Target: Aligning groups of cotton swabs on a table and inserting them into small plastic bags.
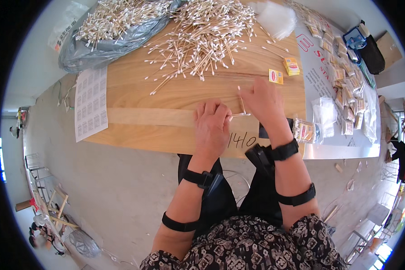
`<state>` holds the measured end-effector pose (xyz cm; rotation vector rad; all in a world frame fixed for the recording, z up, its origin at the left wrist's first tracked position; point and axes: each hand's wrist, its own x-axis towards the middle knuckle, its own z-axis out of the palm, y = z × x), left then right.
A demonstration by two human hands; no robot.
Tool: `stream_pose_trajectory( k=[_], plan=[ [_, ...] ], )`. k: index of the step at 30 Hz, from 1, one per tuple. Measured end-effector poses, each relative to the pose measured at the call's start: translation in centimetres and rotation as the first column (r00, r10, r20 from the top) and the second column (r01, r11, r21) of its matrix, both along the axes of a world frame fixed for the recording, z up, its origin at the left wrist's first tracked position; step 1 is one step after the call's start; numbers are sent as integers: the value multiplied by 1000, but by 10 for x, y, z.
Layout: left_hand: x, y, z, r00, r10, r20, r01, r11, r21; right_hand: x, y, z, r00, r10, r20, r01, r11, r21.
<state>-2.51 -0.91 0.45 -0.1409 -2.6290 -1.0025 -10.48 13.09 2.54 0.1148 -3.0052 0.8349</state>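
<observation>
Patterned shirt below; left fingers clamped on swabs, ends jutting right; right fingers curled, hold unclear.

A head-worn fisheye looks down over the table.

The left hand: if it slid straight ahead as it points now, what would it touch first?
Probably the pile of cotton swabs farther up the table, though how high the left hand sits is unclear.
</observation>
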Motion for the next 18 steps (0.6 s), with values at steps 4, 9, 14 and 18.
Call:
stream_pose_trajectory(
  k=[4,9,14,18],
  plan=[
    [1,-2,1,998,-40,-41,42,998,38,9,2,-8,966,257,44,-251,963,-100],
    [0,-5,-1,996,-43,-75,51,994,100,-26,-23,2,966,243,90,-215,944,-251],
    [-3,0,-1,997,-44,-70,52,991,122,-58,-51,-8,964,101,-248,-89,994,58],
    [-4,-1,-4,995,-33,-98,43,994,99,-87,-39,-8,996,-10,85,34,958,-284]
  ],
)
